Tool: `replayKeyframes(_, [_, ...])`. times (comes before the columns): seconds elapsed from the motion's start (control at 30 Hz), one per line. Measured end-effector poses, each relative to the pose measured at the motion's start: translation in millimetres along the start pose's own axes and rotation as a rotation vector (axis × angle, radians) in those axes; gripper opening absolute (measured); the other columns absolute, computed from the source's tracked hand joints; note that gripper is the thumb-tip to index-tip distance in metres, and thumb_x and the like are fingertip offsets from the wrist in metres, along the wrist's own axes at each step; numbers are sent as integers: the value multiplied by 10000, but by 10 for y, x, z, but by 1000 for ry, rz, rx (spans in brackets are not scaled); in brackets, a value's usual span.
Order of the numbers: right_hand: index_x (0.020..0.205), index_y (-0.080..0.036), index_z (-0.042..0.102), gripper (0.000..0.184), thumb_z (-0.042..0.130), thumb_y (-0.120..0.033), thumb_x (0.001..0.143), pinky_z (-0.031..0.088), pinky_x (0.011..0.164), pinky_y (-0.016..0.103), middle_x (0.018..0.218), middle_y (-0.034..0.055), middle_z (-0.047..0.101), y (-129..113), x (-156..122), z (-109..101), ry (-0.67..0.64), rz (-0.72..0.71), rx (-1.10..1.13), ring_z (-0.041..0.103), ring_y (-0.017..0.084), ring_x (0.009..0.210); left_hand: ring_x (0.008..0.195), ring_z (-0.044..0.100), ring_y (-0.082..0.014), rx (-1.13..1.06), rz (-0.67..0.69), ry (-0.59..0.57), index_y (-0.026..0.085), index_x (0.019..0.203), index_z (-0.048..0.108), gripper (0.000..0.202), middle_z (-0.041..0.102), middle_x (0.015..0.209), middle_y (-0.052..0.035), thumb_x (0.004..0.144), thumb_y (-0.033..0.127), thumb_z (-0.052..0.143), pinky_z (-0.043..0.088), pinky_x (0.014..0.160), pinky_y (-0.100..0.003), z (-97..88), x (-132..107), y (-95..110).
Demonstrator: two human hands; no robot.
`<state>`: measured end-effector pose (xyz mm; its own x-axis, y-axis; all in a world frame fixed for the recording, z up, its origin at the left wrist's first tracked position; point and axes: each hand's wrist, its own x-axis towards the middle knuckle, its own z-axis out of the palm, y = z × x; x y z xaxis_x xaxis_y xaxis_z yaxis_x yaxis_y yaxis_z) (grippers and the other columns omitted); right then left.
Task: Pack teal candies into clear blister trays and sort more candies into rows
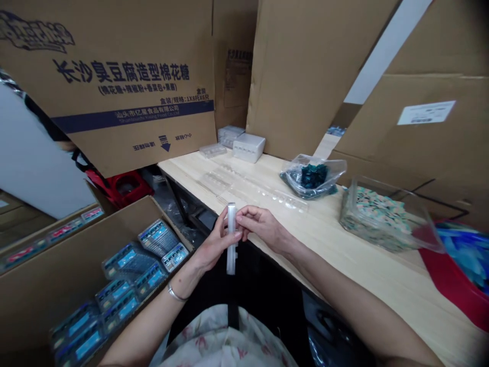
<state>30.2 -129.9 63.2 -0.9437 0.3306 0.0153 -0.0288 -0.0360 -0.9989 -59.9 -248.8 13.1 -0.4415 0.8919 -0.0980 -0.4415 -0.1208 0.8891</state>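
The case (231, 262) stood upright and edge-on just off the near edge of the table (332, 247), between the person's hands. The left hand (214, 245) pinched it, thumb on the near side and fingers beyond, probably to keep it steady while leaving its right side free. The right hand (262, 227) had its fingertips drawn in against that side; whether they gripped anything could not be told.

Clear trays (282, 199) lay flat on the table near its front edge, seemingly for a short reach. The white box (249, 148) sat at the table's far end, perhaps to keep it out of the way. Towards the table's back, the bag (314, 176) gaped, and the tub (353, 219) of small pieces stood to its right, both apparently open for easy picking. Left of the table, the carton (49, 278) held packs (122, 262) ranked closely, likely to save room and stop them toppling.
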Motion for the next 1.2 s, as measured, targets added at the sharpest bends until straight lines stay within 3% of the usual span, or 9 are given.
replayKeyframes(0.23, [757,-144,566,260,653,-386,723,474,557,238,665,-4,615,6,8,-17,-32,-1,111,560,89,547,946,533,-161,37,26,-25,282,1394,248,818,549,1092,-63,706,264,690,392,858,-310,-19,-4,5])
replayKeyframes(0.53, [732,-156,558,212,643,-350,727,447,522,230,618,-17,603,71,19,-10,32,-22,124,543,87,510,871,555,-158,-55,-94,-28,337,1307,384,662,554,1066,-43,714,290,673,457,756,-321,13,-33,-19])
replayKeyframes(0.67, [743,-158,557,157,588,-307,777,439,540,231,577,-22,591,81,-5,-126,35,-50,158,540,88,512,841,572,-168,-116,-98,-41,266,1253,461,508,592,1012,-57,768,317,605,460,765,-336,-67,-25,-35])
replayKeyframes(0.8, [737,-158,548,151,601,-296,770,423,520,224,580,-22,580,35,-90,-284,46,-31,136,531,89,520,854,585,-207,-134,-107,-72,238,1259,451,534,613,1005,-82,759,337,612,459,763,-362,-106,-31,-15])
replayKeyframes(1.03, [774,-157,546,168,599,-316,768,441,537,233,587,-24,580,2,-153,-226,29,-33,17,536,93,523,922,535,-166,-139,-24,-115,266,1323,366,698,575,1032,-53,705,261,690,411,813,-283,174,12,-98])
replayKeyframes(1.2, [745,-158,542,110,578,-261,763,425,505,212,609,-34,571,53,-117,-146,56,-20,-15,508,72,491,876,537,-156,-178,-89,-129,248,1206,480,497,560,961,-41,741,276,652,424,770,-283,208,22,-198])
